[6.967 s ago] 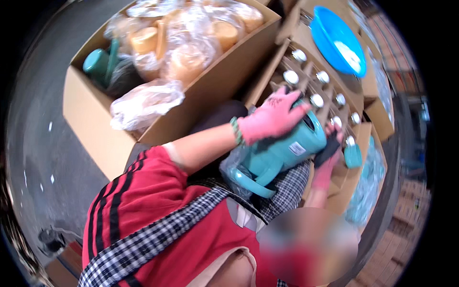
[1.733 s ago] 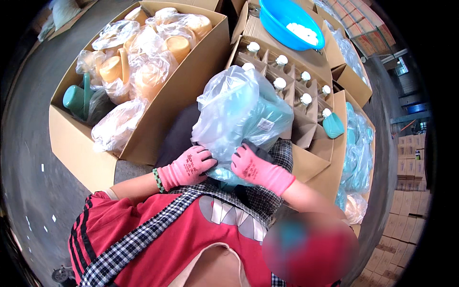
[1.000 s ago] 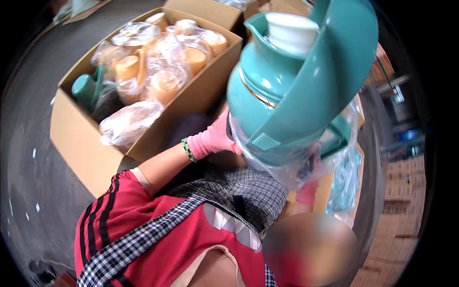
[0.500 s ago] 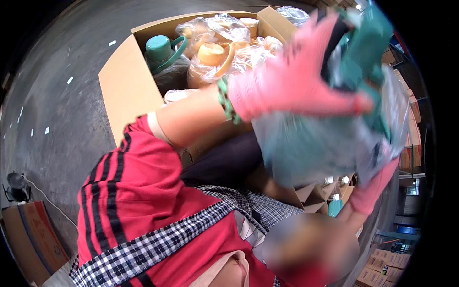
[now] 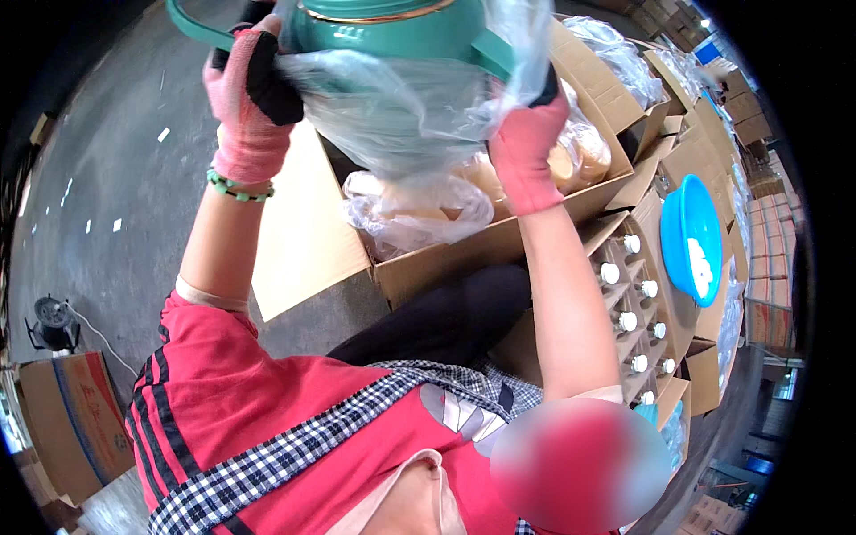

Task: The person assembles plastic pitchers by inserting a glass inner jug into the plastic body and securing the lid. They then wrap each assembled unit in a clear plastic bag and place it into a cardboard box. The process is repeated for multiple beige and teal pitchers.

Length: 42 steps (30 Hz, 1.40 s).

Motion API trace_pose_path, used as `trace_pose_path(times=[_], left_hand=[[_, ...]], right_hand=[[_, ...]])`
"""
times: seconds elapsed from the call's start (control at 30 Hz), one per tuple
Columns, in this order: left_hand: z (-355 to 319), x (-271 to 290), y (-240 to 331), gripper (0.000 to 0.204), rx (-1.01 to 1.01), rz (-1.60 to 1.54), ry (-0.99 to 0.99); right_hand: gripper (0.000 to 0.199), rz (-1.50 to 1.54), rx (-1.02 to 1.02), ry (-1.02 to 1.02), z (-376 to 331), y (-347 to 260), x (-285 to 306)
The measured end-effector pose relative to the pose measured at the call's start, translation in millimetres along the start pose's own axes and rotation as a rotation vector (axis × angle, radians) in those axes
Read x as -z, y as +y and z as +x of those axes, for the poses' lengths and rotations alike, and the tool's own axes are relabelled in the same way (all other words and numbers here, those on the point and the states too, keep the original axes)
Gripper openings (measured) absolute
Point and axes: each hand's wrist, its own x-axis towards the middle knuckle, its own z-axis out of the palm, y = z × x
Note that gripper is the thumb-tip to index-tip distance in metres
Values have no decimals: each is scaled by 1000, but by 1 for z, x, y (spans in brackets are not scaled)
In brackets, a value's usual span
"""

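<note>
A green thermos jug (image 5: pixel 379 36) with a gold-coloured rim is held up above an open carton, its top cut off by the upper edge of the view. Clear plastic bag (image 5: pixel 383 102) wraps its lower body. On the left side, my left hand (image 5: pixel 254 98), in a pink and black glove, is closed on the jug and bag close to its green handle. My right hand (image 5: pixel 532 147), gloved alike, grips the opposite side through the plastic. Beneath, the carton (image 5: pixel 464 245) holds several peach-coloured jugs (image 5: pixel 562 165) in clear bags.
To the right stands a divided carton (image 5: pixel 637 294) with several white-capped bottles. Beside it is a blue basin (image 5: pixel 675 241) with white pieces inside. Bagged goods (image 5: pixel 615 58) lie farther back. At lower left are a carton (image 5: pixel 76 428) and a dark lamp-like fixture (image 5: pixel 55 321) on the floor.
Both hands have brought the green jug from the right side over to the left, above the open carton. The view has shifted, showing more of the bottles and the blue basin.
</note>
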Motion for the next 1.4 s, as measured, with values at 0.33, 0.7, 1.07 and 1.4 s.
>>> trace_pose_path(times=[0.33, 0.7, 1.07, 1.4], left_hand=[[-47, 10, -30, 37, 678, -148, -69], [-108, 15, -85, 21, 1225, 341, -651], [-123, -26, -135, 25, 1358, 126, -782], [-122, -11, -134, 26, 1519, -279, -91]], right_hand=[[37, -641, -437, -476, -36, 79, -13], [52, -663, -676, -374, -113, 50, 120], [35, -838, -540, -380, -171, -23, 174], [32, -729, -743, -107, -223, -59, 265]])
